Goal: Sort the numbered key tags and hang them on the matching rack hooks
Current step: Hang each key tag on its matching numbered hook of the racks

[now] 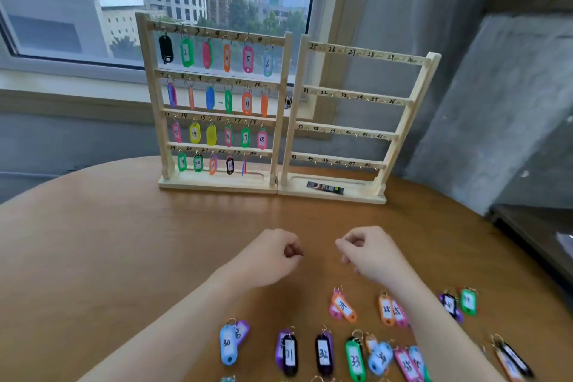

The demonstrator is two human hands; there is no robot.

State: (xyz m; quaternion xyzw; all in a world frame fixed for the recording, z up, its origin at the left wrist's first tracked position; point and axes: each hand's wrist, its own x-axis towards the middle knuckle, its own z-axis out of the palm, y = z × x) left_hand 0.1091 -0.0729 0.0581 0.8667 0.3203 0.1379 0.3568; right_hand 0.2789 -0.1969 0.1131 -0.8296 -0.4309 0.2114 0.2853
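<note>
Left hand: the left hand (pixel 268 257) hovers over the table with fingers curled into a loose fist; I see nothing held in it.
Right hand: the right hand (pixel 367 253) is near it, fingers curled too, thumb and forefinger close together; if a small thing is pinched there, I cannot tell.
Loose tags: the loose key tags (pixel 322 350) lie flat on the table near the person, under and beside the forearms; they are oval plastic with paper labels and metal rings, numbers 30, 31, 32, 33 are readable.
Left rack: the left rack (pixel 217 102), of pale wood with four bars, carries hanging tags on almost all hooks, 1 to 23; the hook 24 is bare.
Right rack: the right rack (pixel 356 121) touches it at the side; its hooks 25 to 48 are bare. In its base tray lies a small dark packet (pixel 325 187).
Table: the round wooden table (pixel 124 242) is smooth and brown; a wide bare area is between hands and racks, and its edge curves away at right.
</note>
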